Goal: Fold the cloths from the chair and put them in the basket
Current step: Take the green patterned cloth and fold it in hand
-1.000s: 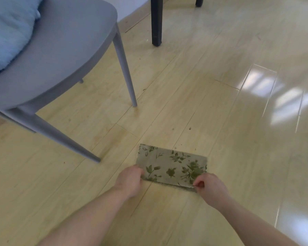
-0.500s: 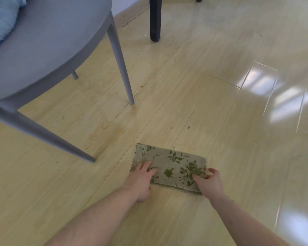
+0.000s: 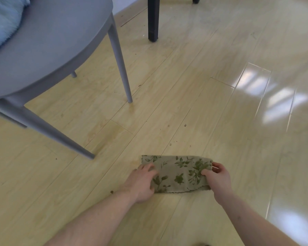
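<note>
Wood floor (image 3: 185,86), folded green-floral cloth (image 3: 178,173)

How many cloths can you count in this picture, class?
2: a floral cloth on the floor between both hands, and a blue cloth on the chair. Others may lie out of view.
</note>
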`<move>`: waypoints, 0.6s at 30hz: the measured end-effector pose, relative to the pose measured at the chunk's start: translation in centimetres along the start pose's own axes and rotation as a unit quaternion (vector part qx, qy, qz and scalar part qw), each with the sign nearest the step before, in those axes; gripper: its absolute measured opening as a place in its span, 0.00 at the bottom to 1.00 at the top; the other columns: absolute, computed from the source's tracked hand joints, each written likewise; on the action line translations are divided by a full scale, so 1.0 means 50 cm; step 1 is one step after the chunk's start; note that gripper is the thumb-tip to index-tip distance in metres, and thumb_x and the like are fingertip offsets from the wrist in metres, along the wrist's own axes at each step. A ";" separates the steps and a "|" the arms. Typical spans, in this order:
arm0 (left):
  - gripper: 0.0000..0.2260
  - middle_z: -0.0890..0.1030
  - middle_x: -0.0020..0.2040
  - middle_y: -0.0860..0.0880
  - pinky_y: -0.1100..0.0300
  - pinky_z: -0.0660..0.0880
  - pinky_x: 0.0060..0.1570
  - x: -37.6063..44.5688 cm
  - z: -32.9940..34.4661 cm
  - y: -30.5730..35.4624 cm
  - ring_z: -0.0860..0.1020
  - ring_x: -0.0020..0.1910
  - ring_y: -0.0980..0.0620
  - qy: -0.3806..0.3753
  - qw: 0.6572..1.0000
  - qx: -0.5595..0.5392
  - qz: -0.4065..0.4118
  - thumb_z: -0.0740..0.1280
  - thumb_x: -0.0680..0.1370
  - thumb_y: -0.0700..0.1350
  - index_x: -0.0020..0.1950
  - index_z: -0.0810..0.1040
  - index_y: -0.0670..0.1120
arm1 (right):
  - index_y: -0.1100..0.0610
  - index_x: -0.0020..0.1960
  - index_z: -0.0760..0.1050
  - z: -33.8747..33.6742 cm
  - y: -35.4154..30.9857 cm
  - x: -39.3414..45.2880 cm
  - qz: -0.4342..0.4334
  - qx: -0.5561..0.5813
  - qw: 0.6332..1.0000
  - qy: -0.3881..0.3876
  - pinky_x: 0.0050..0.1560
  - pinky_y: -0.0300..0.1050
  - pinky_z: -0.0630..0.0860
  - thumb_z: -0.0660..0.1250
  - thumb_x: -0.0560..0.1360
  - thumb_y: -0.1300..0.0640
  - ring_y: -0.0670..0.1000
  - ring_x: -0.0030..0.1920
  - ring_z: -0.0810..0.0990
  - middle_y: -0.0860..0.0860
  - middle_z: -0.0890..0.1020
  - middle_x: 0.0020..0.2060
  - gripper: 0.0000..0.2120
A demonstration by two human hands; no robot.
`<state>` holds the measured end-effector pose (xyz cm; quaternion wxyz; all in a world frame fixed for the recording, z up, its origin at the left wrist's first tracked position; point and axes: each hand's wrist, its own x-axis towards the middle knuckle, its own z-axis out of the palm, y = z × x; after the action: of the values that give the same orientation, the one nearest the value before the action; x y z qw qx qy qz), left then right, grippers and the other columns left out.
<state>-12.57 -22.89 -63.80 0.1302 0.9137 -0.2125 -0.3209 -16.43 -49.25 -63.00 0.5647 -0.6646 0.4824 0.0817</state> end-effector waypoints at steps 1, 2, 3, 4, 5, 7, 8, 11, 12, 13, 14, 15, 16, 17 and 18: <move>0.31 0.57 0.81 0.51 0.50 0.59 0.79 -0.001 0.001 0.002 0.59 0.78 0.48 0.017 1.000 -0.003 -0.014 0.69 0.77 0.45 0.79 0.64 0.53 | 0.53 0.66 0.73 -0.004 -0.007 -0.008 -0.017 0.009 1.000 0.005 0.36 0.45 0.79 0.70 0.74 0.64 0.51 0.48 0.82 0.52 0.81 0.56 0.22; 0.32 0.57 0.81 0.50 0.49 0.60 0.78 -0.002 0.003 0.003 0.59 0.78 0.47 0.024 0.999 -0.006 -0.031 0.70 0.77 0.45 0.80 0.64 0.52 | 0.51 0.66 0.72 -0.006 -0.012 -0.014 -0.035 0.009 0.999 0.003 0.35 0.45 0.80 0.71 0.74 0.64 0.51 0.49 0.83 0.51 0.80 0.58 0.23; 0.33 0.57 0.81 0.49 0.48 0.61 0.78 -0.004 0.006 0.003 0.59 0.78 0.46 0.023 0.999 -0.010 -0.047 0.70 0.77 0.45 0.80 0.63 0.52 | 0.49 0.66 0.71 -0.007 -0.017 -0.023 -0.052 0.007 0.999 -0.004 0.35 0.45 0.81 0.71 0.73 0.63 0.50 0.49 0.83 0.50 0.79 0.60 0.24; 0.33 0.56 0.81 0.48 0.47 0.61 0.78 -0.008 0.009 0.003 0.59 0.78 0.45 0.015 0.998 -0.014 -0.059 0.70 0.77 0.46 0.80 0.62 0.52 | 0.47 0.67 0.70 -0.004 -0.021 -0.030 -0.065 0.005 0.998 -0.016 0.35 0.45 0.81 0.71 0.73 0.63 0.50 0.50 0.83 0.49 0.79 0.60 0.26; 0.33 0.56 0.82 0.48 0.46 0.62 0.77 -0.010 0.013 0.001 0.60 0.78 0.45 0.003 0.998 -0.016 -0.065 0.70 0.77 0.47 0.80 0.62 0.53 | 0.46 0.69 0.68 0.000 -0.028 -0.039 -0.075 0.007 0.997 -0.028 0.34 0.44 0.81 0.72 0.74 0.62 0.49 0.50 0.84 0.48 0.78 0.60 0.28; 0.31 0.55 0.82 0.49 0.48 0.63 0.77 -0.016 0.019 -0.004 0.60 0.78 0.45 -0.020 0.997 -0.019 -0.065 0.69 0.78 0.47 0.80 0.63 0.53 | 0.44 0.71 0.66 0.015 -0.037 -0.057 -0.095 0.004 0.994 -0.053 0.32 0.42 0.81 0.73 0.74 0.62 0.48 0.49 0.84 0.47 0.78 0.59 0.31; 0.31 0.54 0.83 0.49 0.49 0.63 0.77 -0.018 0.021 -0.007 0.60 0.78 0.45 -0.031 0.997 -0.020 -0.064 0.68 0.78 0.47 0.80 0.63 0.53 | 0.43 0.72 0.64 0.024 -0.040 -0.064 -0.107 -0.009 0.992 -0.061 0.33 0.42 0.82 0.73 0.74 0.61 0.48 0.48 0.84 0.47 0.77 0.59 0.32; 0.33 0.50 0.84 0.50 0.50 0.61 0.78 -0.023 0.020 -0.018 0.58 0.79 0.45 -0.065 0.996 -0.006 -0.054 0.66 0.78 0.43 0.82 0.59 0.54 | 0.39 0.77 0.57 0.056 -0.042 -0.083 -0.143 -0.077 0.983 -0.083 0.40 0.46 0.85 0.71 0.76 0.60 0.45 0.46 0.84 0.44 0.78 0.58 0.37; 0.33 0.50 0.84 0.50 0.51 0.61 0.78 -0.024 0.018 -0.022 0.58 0.79 0.45 -0.071 0.996 -0.001 -0.050 0.66 0.78 0.43 0.82 0.58 0.53 | 0.38 0.78 0.55 0.067 -0.039 -0.088 -0.150 -0.092 0.980 -0.096 0.43 0.47 0.86 0.71 0.77 0.60 0.45 0.46 0.84 0.42 0.78 0.56 0.39; 0.34 0.49 0.84 0.50 0.51 0.61 0.78 -0.026 0.016 -0.025 0.58 0.79 0.45 -0.074 0.996 0.002 -0.047 0.65 0.78 0.42 0.82 0.58 0.53 | 0.36 0.78 0.54 0.077 -0.038 -0.093 -0.155 -0.101 0.976 -0.110 0.45 0.47 0.86 0.71 0.77 0.60 0.45 0.46 0.85 0.40 0.78 0.55 0.40; 0.33 0.49 0.84 0.50 0.51 0.61 0.78 -0.027 0.016 -0.028 0.59 0.79 0.45 -0.073 0.996 0.003 -0.045 0.66 0.78 0.42 0.82 0.59 0.53 | 0.35 0.78 0.53 0.087 -0.034 -0.098 -0.161 -0.108 0.973 -0.125 0.46 0.47 0.86 0.71 0.77 0.60 0.44 0.47 0.85 0.39 0.79 0.56 0.41; 0.33 0.49 0.84 0.50 0.51 0.62 0.77 -0.027 0.016 -0.032 0.59 0.79 0.45 -0.068 0.997 0.005 -0.045 0.66 0.77 0.42 0.81 0.60 0.53 | 0.35 0.78 0.52 0.097 -0.032 -0.101 -0.167 -0.114 0.970 -0.138 0.48 0.46 0.85 0.71 0.77 0.60 0.43 0.49 0.85 0.40 0.79 0.59 0.41; 0.34 0.48 0.84 0.50 0.50 0.64 0.77 -0.026 0.018 -0.035 0.59 0.79 0.45 -0.062 0.997 0.010 -0.047 0.66 0.77 0.42 0.81 0.60 0.52 | 0.35 0.79 0.52 0.107 -0.028 -0.105 -0.173 -0.121 0.966 -0.150 0.51 0.46 0.85 0.71 0.77 0.60 0.43 0.52 0.84 0.41 0.79 0.62 0.42; 0.35 0.48 0.84 0.50 0.50 0.64 0.76 -0.025 0.020 -0.039 0.59 0.78 0.44 -0.058 0.997 0.017 -0.050 0.67 0.77 0.42 0.82 0.59 0.52 | 0.36 0.79 0.51 0.117 -0.026 -0.109 -0.179 -0.131 0.962 -0.160 0.54 0.47 0.84 0.71 0.77 0.60 0.43 0.55 0.84 0.42 0.79 0.64 0.43; 0.36 0.47 0.84 0.49 0.50 0.64 0.77 -0.024 0.022 -0.042 0.58 0.79 0.44 -0.056 0.997 0.023 -0.053 0.67 0.76 0.42 0.82 0.56 0.52 | 0.36 0.79 0.50 0.128 -0.021 -0.111 -0.185 -0.145 0.957 -0.168 0.57 0.48 0.84 0.72 0.76 0.59 0.44 0.57 0.83 0.43 0.78 0.66 0.43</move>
<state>-13.49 -20.57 -64.80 0.0796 0.9069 -0.1779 -0.3735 -15.74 -41.03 -60.89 0.5407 -0.7934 0.2325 0.1553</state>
